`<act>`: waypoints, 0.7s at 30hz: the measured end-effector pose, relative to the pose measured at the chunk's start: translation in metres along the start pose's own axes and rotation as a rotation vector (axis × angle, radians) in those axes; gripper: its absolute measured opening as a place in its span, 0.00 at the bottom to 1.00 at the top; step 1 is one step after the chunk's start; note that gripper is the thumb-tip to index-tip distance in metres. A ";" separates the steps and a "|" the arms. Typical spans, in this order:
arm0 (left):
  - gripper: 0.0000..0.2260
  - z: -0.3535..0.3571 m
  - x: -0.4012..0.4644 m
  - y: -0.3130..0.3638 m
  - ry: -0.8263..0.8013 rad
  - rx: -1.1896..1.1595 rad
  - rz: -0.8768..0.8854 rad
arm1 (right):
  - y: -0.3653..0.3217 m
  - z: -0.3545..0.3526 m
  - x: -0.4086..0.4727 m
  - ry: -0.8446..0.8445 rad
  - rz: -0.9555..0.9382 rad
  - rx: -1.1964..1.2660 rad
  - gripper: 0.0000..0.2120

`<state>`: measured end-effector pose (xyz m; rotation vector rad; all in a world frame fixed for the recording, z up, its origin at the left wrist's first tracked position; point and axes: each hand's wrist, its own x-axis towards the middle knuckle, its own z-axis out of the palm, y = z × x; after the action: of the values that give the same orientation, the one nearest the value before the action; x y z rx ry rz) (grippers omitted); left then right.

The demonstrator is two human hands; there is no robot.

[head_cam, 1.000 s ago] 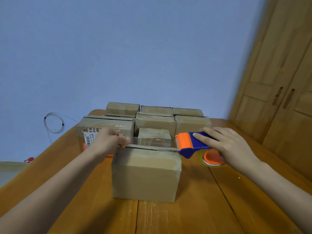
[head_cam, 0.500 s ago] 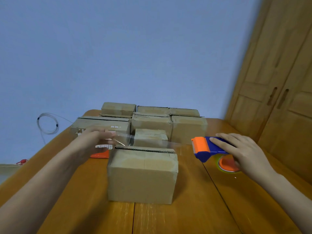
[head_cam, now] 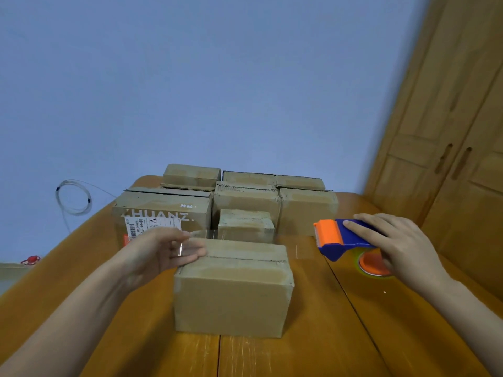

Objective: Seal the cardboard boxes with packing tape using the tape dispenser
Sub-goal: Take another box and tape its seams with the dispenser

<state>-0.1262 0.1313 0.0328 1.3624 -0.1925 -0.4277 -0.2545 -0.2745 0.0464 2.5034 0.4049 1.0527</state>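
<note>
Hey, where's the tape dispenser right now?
In the head view, the tape dispenser is on the right, gripped by the right hand above the table, right of the nearest box.

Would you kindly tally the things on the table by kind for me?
Cardboard boxes: 8, including the front box and the labelled box
Tape dispenser: 1
Total: 9

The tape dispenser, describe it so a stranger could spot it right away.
Look at the wooden table, right of the nearest cardboard box. There the right hand grips the tape dispenser: blue body, orange front, the only brightly coloured plastic thing among plain brown boxes.
</note>
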 end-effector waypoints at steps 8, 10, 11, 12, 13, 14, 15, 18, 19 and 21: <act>0.09 -0.010 0.006 -0.011 -0.029 -0.261 -0.067 | -0.016 0.015 -0.005 -0.036 0.033 0.082 0.47; 0.11 -0.014 0.006 -0.013 -0.071 -0.364 -0.094 | -0.022 0.019 -0.003 -0.043 0.032 0.098 0.47; 0.15 -0.018 0.006 -0.014 -0.097 -0.410 -0.114 | -0.024 0.020 -0.003 -0.049 0.034 0.102 0.47; 0.21 -0.022 0.007 -0.016 -0.113 -0.445 -0.131 | -0.026 0.022 -0.002 -0.055 0.040 0.107 0.47; 0.24 -0.025 0.007 -0.018 -0.130 -0.480 -0.142 | -0.028 0.023 -0.001 -0.060 0.047 0.113 0.47; 0.24 -0.027 0.008 -0.020 -0.147 -0.509 -0.147 | -0.030 0.025 0.000 -0.063 0.050 0.118 0.47; 0.23 -0.029 0.009 -0.021 -0.160 -0.534 -0.146 | -0.032 0.027 0.000 -0.065 0.047 0.122 0.47; 0.22 -0.029 0.009 -0.023 -0.170 -0.574 -0.131 | -0.037 0.032 0.003 -0.058 0.044 0.137 0.47; 0.21 -0.028 0.009 -0.024 -0.181 -0.590 -0.132 | -0.039 0.034 0.004 -0.048 0.047 0.143 0.47; 0.21 -0.029 0.010 -0.025 -0.184 -0.611 -0.122 | -0.044 0.039 0.003 -0.035 0.056 0.159 0.46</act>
<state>-0.1112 0.1495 0.0010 0.7365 -0.1149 -0.6533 -0.2286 -0.2442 0.0032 2.6841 0.4265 1.0325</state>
